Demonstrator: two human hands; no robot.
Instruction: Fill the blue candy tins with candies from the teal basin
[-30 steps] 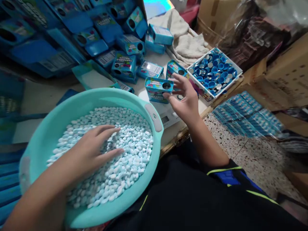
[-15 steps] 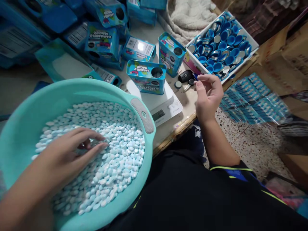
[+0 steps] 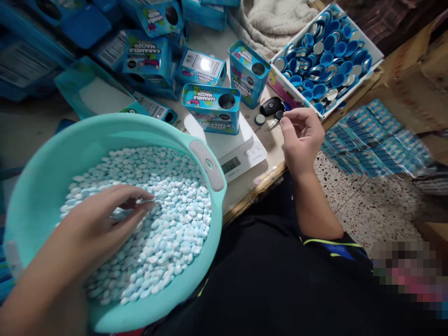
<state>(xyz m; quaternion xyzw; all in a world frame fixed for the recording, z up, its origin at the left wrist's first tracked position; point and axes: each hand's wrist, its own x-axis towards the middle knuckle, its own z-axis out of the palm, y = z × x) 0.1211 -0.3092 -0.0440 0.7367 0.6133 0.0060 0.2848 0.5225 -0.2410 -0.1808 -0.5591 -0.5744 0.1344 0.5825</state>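
Note:
My left hand (image 3: 108,214) is in the turquoise basin (image 3: 212,233), its thumb and fingertips closed together at the surface of the pale blue and white candies (image 3: 175,228). Whatever lies between those fingertips is hidden. Past the basin's grey-padded handle, a blue candy tin (image 3: 213,109) stands on a white kitchen scale (image 3: 245,161), its round opening uncovered. The scale's display is lit. Above the table's front edge, my right hand (image 3: 303,140) is loosely curled, thumb near forefinger, with nothing visible in it. Beside it lie a black car key (image 3: 271,106) and a loose round cap (image 3: 259,119).
More blue tins (image 3: 149,60) are piled at the back left, and another tin (image 3: 248,72) stands behind the scale. A white box (image 3: 376,58) holds many blue-and-silver caps (image 3: 327,58). A wrapped tin pack (image 3: 374,140) lies at the right, and a cloth (image 3: 276,23) at the back.
The scale's display has gone from about zero to a higher reading. My left hand has shifted slightly, its fingertips closer together. The right hand has barely moved.

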